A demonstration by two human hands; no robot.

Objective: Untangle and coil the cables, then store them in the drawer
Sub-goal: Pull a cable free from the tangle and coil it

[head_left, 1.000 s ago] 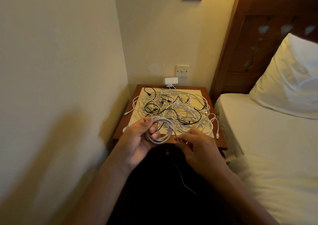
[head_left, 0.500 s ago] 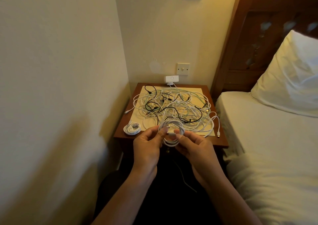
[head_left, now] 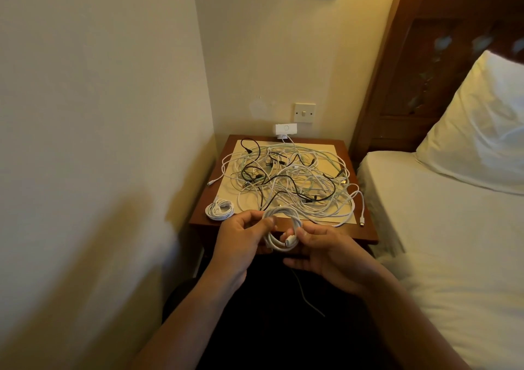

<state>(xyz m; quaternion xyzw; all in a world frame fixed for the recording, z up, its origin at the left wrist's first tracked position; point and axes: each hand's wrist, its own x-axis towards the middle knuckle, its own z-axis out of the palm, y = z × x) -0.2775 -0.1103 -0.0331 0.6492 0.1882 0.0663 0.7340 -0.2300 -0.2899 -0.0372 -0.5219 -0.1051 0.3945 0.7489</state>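
Note:
A white cable coil (head_left: 283, 222) hangs in front of the nightstand's near edge, held between both hands. My left hand (head_left: 241, 239) pinches the coil's left side. My right hand (head_left: 320, 245) pinches the coil's white plug end at the lower right. Behind them a tangle of white and black cables (head_left: 292, 182) covers the wooden nightstand (head_left: 365, 231). A second, finished white coil (head_left: 219, 209) lies on the nightstand's front left corner. My hands and the dark below hide the drawer front.
A cream wall closes the left side. A bed with white sheet (head_left: 442, 228) and pillow (head_left: 482, 131) stands right of the nightstand. A white charger (head_left: 285, 129) sits plugged in under a wall switch (head_left: 304, 112). A thin cable (head_left: 306, 296) trails down over my dark lap.
The view has steadied and my hands have come together on the coil. My right hand has moved up to the coil's plug end. The small coil at the front left has come into view.

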